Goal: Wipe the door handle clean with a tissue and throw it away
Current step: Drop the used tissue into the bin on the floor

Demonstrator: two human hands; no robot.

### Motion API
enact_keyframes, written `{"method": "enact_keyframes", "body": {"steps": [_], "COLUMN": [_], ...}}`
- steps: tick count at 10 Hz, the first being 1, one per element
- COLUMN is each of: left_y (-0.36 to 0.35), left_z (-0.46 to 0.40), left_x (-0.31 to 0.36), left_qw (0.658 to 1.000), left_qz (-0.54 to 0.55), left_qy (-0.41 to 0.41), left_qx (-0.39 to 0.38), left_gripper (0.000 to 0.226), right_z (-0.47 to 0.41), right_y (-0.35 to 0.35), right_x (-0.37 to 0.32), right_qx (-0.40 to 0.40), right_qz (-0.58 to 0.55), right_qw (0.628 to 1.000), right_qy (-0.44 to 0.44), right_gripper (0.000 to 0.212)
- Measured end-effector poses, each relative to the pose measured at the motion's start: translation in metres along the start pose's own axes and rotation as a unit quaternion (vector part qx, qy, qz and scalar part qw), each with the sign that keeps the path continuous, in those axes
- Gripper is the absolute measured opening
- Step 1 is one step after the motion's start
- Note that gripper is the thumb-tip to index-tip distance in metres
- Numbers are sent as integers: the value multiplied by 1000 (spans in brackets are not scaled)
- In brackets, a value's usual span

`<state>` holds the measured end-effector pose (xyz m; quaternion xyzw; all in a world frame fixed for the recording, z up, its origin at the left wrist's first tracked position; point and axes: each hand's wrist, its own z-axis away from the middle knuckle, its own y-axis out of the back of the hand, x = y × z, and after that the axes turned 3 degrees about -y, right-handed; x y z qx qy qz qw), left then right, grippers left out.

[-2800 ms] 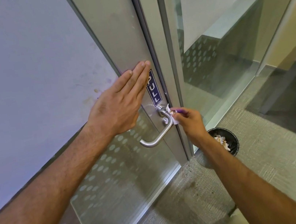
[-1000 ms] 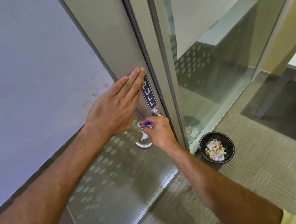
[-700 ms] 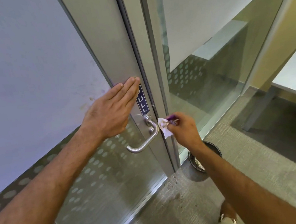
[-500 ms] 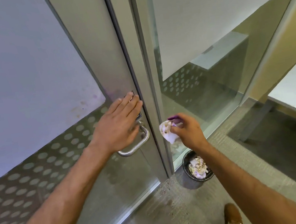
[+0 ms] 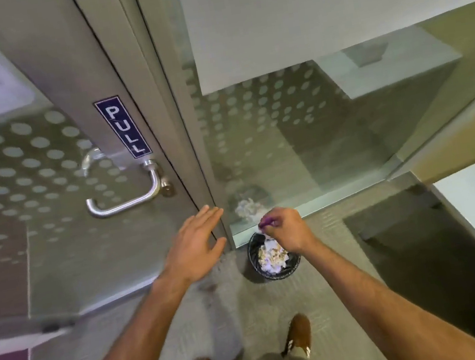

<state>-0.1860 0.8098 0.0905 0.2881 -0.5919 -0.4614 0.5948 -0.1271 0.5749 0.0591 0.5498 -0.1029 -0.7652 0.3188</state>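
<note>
The steel lever door handle [image 5: 128,203] sits on the metal door stile under a blue PULL sticker [image 5: 123,128], with nothing touching it. My left hand [image 5: 197,245] hovers open, fingers spread, below the handle near the door edge. My right hand [image 5: 285,229] is pinched directly above the small black waste bin [image 5: 252,256] on the floor. A scrap of white tissue [image 5: 265,235] with a purple patch shows at its fingertips, just over the crumpled tissues that fill the bin.
The frosted, dotted glass door is shut on the left, and a fixed glass panel [image 5: 301,139] stands behind the bin. Carpet covers the floor, and my two brown shoes [image 5: 298,337] stand just in front of the bin. A white table edge is at far right.
My right hand left the handle and dropped with the tissue to just above the bin. My left hand came off the door and lowered. My view tilted down toward the floor.
</note>
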Motion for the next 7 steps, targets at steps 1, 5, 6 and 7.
{"method": "enact_keyframes", "body": {"steps": [1,5,6,7], "left_y": [-67,-308,-324,-308], "left_z": [-10,-69,-70,-65], "left_x": [-13,-83,-95,-90], "left_qw": [998,987,987,989], "left_qz": [42,70,61,55], "left_qy": [47,104,103,102], "left_qx": [-22,-103,-104,-93], "left_gripper": [75,67,71,79], "right_z": [-27,-137,-148,-145], "right_y": [-15,-118,-124,-114], "right_x": [55,282,303,292], "right_qx": [-20,12,-4,9], "right_qz": [67,140,140,130], "right_qw": [998,985,987,990], "right_qy": [-8,-95,-78,-61], "right_gripper": [25,23,31,35]}}
